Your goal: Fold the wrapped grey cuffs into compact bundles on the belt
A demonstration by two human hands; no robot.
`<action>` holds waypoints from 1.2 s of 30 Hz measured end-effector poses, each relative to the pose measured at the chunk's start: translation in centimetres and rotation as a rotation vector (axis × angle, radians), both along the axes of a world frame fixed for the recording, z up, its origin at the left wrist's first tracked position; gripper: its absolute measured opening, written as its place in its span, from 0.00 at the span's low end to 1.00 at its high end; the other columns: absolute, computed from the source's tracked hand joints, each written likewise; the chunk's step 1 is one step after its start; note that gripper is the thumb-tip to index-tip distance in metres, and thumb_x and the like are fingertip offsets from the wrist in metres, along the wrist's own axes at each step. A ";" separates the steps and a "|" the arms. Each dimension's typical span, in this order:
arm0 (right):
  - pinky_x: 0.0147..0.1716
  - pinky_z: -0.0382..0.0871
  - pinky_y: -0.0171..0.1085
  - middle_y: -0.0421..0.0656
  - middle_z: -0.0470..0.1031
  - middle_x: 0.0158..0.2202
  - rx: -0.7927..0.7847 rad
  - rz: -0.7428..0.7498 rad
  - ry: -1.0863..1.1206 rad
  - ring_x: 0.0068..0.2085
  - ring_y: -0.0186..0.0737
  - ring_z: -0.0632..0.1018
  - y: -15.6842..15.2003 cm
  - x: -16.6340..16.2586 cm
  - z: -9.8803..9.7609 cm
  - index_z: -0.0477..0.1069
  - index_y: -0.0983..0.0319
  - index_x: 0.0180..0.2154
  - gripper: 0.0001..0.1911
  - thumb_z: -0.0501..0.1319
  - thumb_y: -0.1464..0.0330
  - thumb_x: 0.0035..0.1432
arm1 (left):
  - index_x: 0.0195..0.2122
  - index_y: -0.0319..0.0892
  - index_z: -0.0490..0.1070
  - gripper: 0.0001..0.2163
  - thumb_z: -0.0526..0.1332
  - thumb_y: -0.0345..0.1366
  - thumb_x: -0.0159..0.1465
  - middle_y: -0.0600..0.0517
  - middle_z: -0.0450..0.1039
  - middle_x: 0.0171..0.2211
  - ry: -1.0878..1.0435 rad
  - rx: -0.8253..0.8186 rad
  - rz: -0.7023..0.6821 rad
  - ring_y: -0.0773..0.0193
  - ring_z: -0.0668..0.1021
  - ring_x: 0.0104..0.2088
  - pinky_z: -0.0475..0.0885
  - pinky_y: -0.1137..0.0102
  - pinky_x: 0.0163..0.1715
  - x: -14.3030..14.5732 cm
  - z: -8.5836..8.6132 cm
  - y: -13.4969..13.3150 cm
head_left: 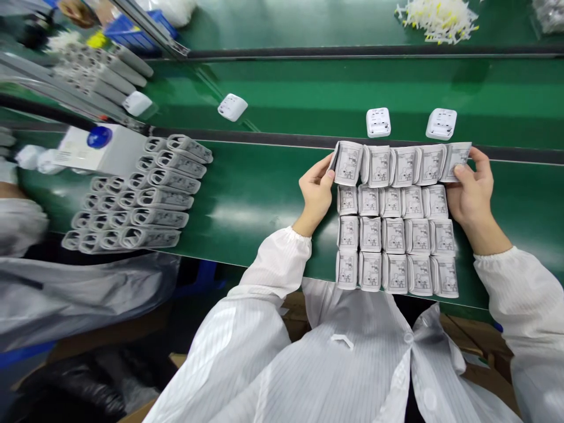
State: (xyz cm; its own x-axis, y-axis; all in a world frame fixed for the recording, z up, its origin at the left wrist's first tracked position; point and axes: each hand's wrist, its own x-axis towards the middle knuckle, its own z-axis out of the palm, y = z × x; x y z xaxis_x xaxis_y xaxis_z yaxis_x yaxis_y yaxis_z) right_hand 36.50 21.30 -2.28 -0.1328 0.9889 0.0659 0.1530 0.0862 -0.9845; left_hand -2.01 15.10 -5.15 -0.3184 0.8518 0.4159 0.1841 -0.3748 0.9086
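Note:
Folded printed leaflets [394,235] lie in neat rows on the green bench [255,200] in front of me. The far row of leaflets [399,164] is squeezed between my two hands. My left hand [316,191] pinches its left end, fingers closed on the outermost leaflet. At the right end my right hand [471,188] presses in, thumb on top of the last leaflet. Three more rows lie below, between my wrists, reaching the bench's near edge.
Three white plug adapters [378,122] [441,123] [232,107] sit on the green conveyor belt [308,94] beyond. Stacked grey folded leaflets [141,200] lie left, by a grey box with a blue button [99,137]. A pile of white ties [436,20] is far right. Another person's sleeve [22,223] is at left.

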 end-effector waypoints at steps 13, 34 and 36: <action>0.84 0.49 0.85 0.18 0.73 0.79 -0.026 -0.029 0.056 0.86 0.81 0.59 0.1 0.4 -0.7 0.57 0.16 0.73 0.53 0.68 0.22 0.48 | 0.61 0.50 0.89 0.34 0.70 0.72 0.71 0.45 0.91 0.59 0.059 0.068 0.013 0.42 0.90 0.64 0.86 0.45 0.71 0.1 0.4 -0.2; 0.62 0.86 0.55 0.39 0.90 0.45 0.066 -0.267 0.590 0.45 0.45 0.87 0.8 -1.8 -1.3 0.78 0.51 0.51 0.37 0.89 0.58 0.40 | 0.65 0.51 0.87 0.29 0.73 0.64 0.73 0.48 0.92 0.56 0.132 0.278 -0.007 0.52 0.94 0.54 0.92 0.58 0.59 0.2 -0.5 -0.2; 0.62 0.87 0.55 0.38 0.90 0.44 0.067 -0.270 0.605 0.44 0.45 0.87 0.8 -1.8 -1.3 0.79 0.51 0.50 0.36 0.89 0.59 0.40 | 0.67 0.51 0.86 0.28 0.73 0.63 0.74 0.48 0.92 0.56 0.162 0.296 -0.014 0.53 0.94 0.52 0.92 0.59 0.57 0.2 -0.5 -0.4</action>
State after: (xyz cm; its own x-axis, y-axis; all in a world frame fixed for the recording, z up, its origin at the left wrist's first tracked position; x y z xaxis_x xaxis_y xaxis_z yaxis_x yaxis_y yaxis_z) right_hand 34.72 22.11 -3.57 0.1985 0.9735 0.1137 -0.3999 0.1864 -0.8974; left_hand -1.78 14.69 -5.63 -0.2167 0.6906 0.6900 0.3105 -0.6213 0.7194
